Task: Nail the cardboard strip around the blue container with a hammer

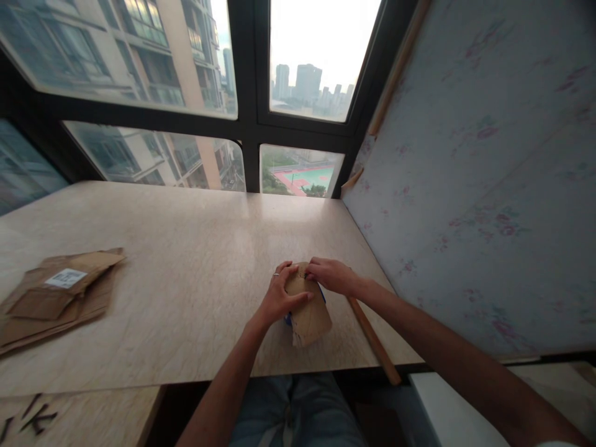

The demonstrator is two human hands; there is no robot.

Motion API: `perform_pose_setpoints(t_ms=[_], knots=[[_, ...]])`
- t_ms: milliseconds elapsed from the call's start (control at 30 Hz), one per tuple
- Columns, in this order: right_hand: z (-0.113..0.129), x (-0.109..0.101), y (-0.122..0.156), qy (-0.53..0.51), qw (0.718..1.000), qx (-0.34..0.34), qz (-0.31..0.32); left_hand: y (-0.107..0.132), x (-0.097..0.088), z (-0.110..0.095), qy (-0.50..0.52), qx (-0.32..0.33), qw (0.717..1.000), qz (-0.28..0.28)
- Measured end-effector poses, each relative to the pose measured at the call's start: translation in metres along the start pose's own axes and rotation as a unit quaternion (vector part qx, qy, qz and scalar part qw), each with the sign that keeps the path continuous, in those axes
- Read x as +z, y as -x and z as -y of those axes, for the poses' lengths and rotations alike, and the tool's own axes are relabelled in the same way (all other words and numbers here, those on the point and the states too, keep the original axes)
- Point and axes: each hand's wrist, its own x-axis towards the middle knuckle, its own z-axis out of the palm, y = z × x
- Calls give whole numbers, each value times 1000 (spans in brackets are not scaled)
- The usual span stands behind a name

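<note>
A small piece of folded brown cardboard stands near the front edge of the stone-look countertop. Its lower edge is torn, and something blue peeks out on both sides of it; what that is I cannot make out. My left hand, with a ring on one finger, grips the cardboard from the left, its thumb lying across the face. At the top right edge, my right hand has its fingers curled and pinching the cardboard beside a perforated strip. The right fingertips are partly hidden.
Flattened brown cardboard packaging with a white label lies at the left of the countertop. A wooden stick pokes past the front edge, under my right forearm. Windows stand behind; a flower-papered wall closes off the right.
</note>
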Motion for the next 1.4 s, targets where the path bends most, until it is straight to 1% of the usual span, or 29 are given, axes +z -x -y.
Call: perform_pose_setpoints(t_ms=[200,433,633,833,1100,1233,1400], knots=[[-8,5,-1,-19,999,-39,11,1,0,1,6,-7,1000,1],[-17,3,0,-62,998,-24,-3,1,1,1,16,-14,1000,9],[-15,1,-5,-65,998,-22,6,0,0,1,15,-13,1000,7],[-18,1,-11,-75,996,-38,31,0,0,1,14,-17,1000,12],[-18,-2,-8,-86,996,-25,23,1,0,1,16,-22,1000,6],[-17,-2,-14,-82,995,-28,39,1,-1,1,12,-18,1000,10],[-22,-1,-17,-101,992,-45,61,0,0,2,10,-13,1000,12]])
